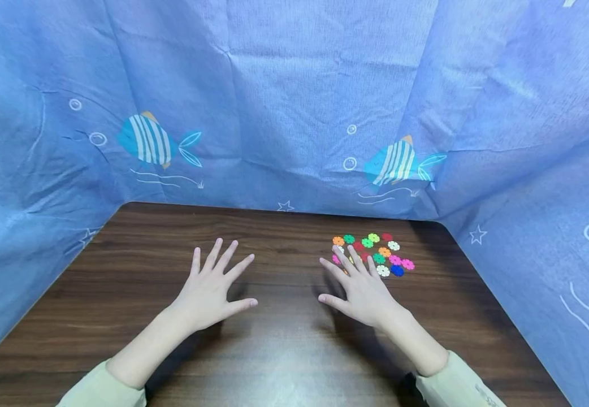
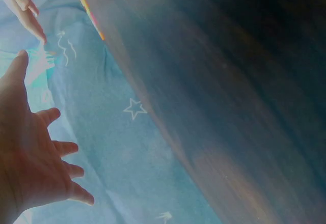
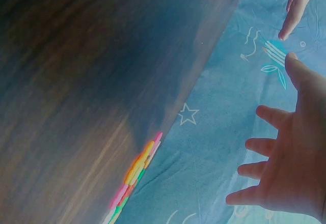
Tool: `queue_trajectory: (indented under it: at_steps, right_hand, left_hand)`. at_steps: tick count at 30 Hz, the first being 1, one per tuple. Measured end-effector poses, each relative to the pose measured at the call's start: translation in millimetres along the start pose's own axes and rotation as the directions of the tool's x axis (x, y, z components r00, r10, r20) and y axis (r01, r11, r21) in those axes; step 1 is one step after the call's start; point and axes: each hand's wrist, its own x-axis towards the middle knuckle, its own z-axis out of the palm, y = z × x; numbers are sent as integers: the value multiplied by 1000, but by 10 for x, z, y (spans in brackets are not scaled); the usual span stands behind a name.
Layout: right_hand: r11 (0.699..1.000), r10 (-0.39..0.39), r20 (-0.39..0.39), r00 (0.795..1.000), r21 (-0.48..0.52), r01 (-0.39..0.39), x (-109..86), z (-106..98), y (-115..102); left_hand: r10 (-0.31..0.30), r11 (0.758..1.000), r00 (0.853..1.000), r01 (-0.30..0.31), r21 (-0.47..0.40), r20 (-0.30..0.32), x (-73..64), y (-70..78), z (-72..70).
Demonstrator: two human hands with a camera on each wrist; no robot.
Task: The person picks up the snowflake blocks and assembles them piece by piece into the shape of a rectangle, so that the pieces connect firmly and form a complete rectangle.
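Both hands hover palm down over a dark wood-grain table, fingers spread and holding nothing. My left hand (image 1: 205, 294) is left of the middle, with only table around it. My right hand (image 1: 366, 294) is right of the middle, its fingertips overlapping the near side of a group of flower-shaped plastic discs (image 1: 379, 258) in the head view. Among the discs are a blue one (image 1: 397, 270), a white one (image 1: 383, 271) and a red one (image 1: 386, 237); others are orange, green, yellow and pink. The fingers hide some of them. In the right wrist view the discs (image 3: 133, 173) appear edge-on, lying flat.
The wood-grain table (image 1: 284, 339) has rounded far corners. A blue cloth (image 1: 294, 113) printed with fish, stars and bubbles hangs behind it and along both sides. Light-coloured sleeves (image 1: 106, 387) cover the forearms near the front.
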Motion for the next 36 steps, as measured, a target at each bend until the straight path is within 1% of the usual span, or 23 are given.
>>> queue_trajectory:
  at_steps: [8,15,21,24,26,31,33,36]
  right_hand:
    - [1000,2,-6,1000,6,-2,-9,15,3]
    - [1000,21,11,1000,14,-21,8,-25,36]
    - [999,44,-16,999,8,-44,38,-115,155]
    - [999,41,-37,998,8,-40,44,-157,243]
    - [999,35,-51,998,28,-34,41,-175,312]
    - [998,27,-86,996,57,-22,25,-189,538]
    - [998,28,-88,996,58,-23,30,-180,641]
    - [997,28,-71,997,76,-23,55,-145,791]
  left_hand:
    - [0,1000,1000,0,-24,11,12,17,1]
    - [6,1000,1000,-6,2,8,69,40,2]
    - [34,999,999,-34,3,-20,226,98,-30]
    - [51,999,998,-51,13,-37,309,144,-35]
    - [64,998,997,-63,10,-49,367,180,-32]
    - [94,995,993,-96,-18,-74,534,293,0]
    - [106,994,991,-108,-23,-87,614,336,28]
    - [133,991,986,-135,-19,-101,738,392,79]
